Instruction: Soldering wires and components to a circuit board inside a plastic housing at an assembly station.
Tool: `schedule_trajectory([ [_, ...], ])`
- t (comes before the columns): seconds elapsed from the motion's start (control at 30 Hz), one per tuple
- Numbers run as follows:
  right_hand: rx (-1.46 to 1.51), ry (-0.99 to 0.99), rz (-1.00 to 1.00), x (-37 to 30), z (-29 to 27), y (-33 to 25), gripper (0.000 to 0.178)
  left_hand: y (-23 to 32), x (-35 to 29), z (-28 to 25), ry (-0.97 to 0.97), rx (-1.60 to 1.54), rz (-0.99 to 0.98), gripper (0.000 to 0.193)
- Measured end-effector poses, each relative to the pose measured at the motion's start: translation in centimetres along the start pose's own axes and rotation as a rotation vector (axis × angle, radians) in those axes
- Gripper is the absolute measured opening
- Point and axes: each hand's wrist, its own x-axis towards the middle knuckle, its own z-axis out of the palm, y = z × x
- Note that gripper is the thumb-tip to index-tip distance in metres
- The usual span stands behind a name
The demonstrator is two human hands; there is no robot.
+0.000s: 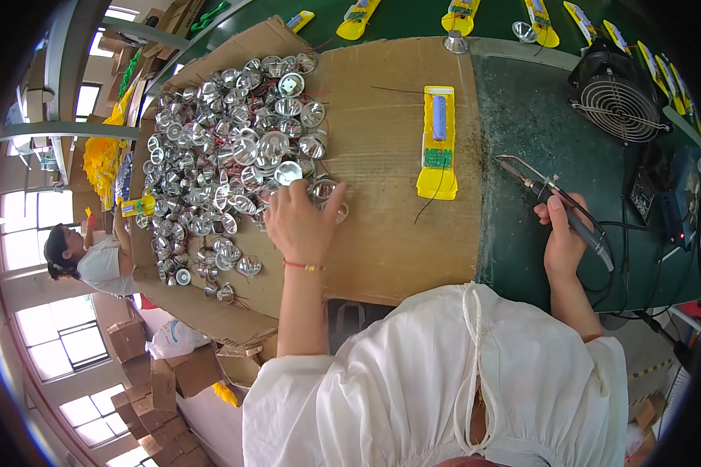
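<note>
My left hand (304,224) is over the right edge of a heap of silvery, cup-shaped lamp reflectors (210,140). Its thumb is spread away from the fingers, and the fingertips reach a reflector with a white disc (288,173); nothing is visibly gripped. With my right hand (566,237) I hold a soldering iron (588,233) by its handle, the tip pointing up and left over the green mat. Between the hands, an opened yellow housing (436,183) lies on the cardboard, carrying a blue battery cell (439,118), a green circuit board (438,159) and loose thin wires.
Cardboard (382,265) covers the table's middle. A black fan with a wire guard (620,109) stands at the back right, a blue box (678,214) near it. More yellow housings (358,19) line the far side. Another person (93,257) works at the left, by stacked cartons.
</note>
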Motion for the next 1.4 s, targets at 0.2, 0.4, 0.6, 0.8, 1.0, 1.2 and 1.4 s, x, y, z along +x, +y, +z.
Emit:
schedule_trajectory([
  [0.2, -0.002, 0.012, 0.009, -0.2, 0.3, -0.1, 0.015, 3.6, 0.9, 0.8, -0.211, -0.233, 0.262, 0.018],
  [0.4, -0.016, 0.026, 0.019, -0.1, 0.5, -0.5, 0.015, 4.6, -0.7, -0.2, -0.04, -0.568, 0.479, 0.018],
  [0.6, -0.015, 0.005, 0.028, -0.2, 0.7, -0.8, 0.016, 4.9, 1.2, -0.1, -0.145, -0.531, 0.122, 0.028],
  [0.8, -0.011, 0.001, 0.028, -0.6, 0.4, -1.0, 0.017, 6.0, 4.3, -0.7, -0.427, -0.013, -0.087, 0.038],
  [1.0, 0.055, -0.036, 0.052, -0.7, 1.0, -1.8, 0.015, 5.8, 2.5, 1.4, -0.553, -1.126, -0.164, 0.015],
  [1.2, -0.103, -0.183, -0.084, -1.8, 2.8, -2.6, 0.018, 7.3, 0.4, 0.4, -0.581, -1.239, -0.226, 0.016],
  [1.4, -0.246, -0.267, -0.16, -1.3, 4.3, -2.2, 0.016, 8.4, -0.2, 1.2, -0.501, -1.142, -0.227, 0.017],
])
